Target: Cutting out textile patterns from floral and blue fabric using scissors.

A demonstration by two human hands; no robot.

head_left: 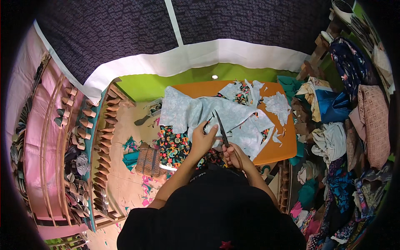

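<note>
My right hand (234, 156) is closed around the handles of large dark scissors (223, 132), whose blades point away from me over the cloth. Beside the blades, my left hand (203, 138) has its thumb and fingers drawn together. A small dark piece shows at those fingertips, too small to name. Both hands are above a pale, faintly patterned fabric (183, 109) spread over an orange table (271, 153). Its black, brightly printed side (171, 143) shows along the near left edge.
Cut scraps (277, 107) lie on the table's right part. Heaped fabrics (329, 141) crowd the right side. At left stands a wooden rack (93, 166) lined with shoe-shaped forms (104, 148). A woven brown bag (148, 161) and colored scraps lie on the floor. A dark curtain (125, 33) hangs ahead.
</note>
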